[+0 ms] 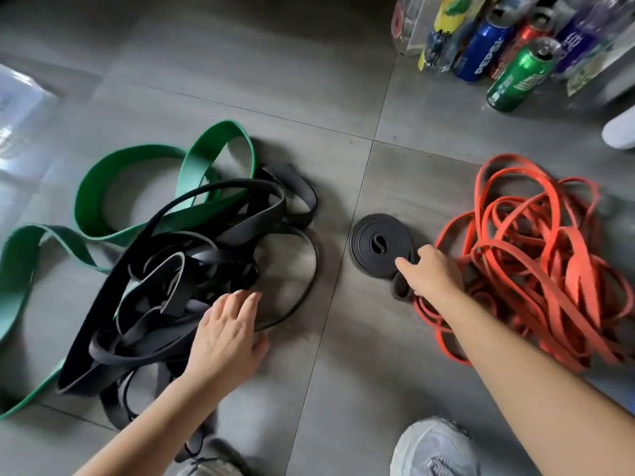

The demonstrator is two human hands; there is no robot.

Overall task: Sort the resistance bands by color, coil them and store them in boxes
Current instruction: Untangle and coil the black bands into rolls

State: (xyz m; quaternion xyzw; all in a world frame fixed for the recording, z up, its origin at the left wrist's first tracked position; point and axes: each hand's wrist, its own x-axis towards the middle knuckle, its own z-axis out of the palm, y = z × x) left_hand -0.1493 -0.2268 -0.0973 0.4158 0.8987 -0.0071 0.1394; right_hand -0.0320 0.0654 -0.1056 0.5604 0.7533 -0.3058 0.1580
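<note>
Head view only. Grey tiled floor (343, 80), bands lie in three heaps by colour.

Left: wide green flat bands (137, 166), loosely looped, partly under the tangled heap of loose black bands (192, 255). Right: tangled heap of thin orange-red bands (536, 262). Between the heaps: tightly coiled black rubber band (378, 245), flat on the floor, just beside the orange-red heap, apart from the black one.

Right hand (429, 273): fingers curled at the coil's near-right edge, thumb and forefinger on the outer wrap, with a short tail loop poking out below the hand. It probably pins the free end so the coil can't spring open.

Left hand (226, 331): fingers straight and spread, palm down on the black heap's near edge, gripping nothing. It reads as steadying the heap or lining up the next band.

Judgement: sorting looks done and coiling is in hand. One black coil exists, nothing boxed.

Far left: blurred translucent plastic container (20, 108), possibly a box, can't confirm. Far right: cluster of drink cans and bottles (522, 77), unrelated.
</note>
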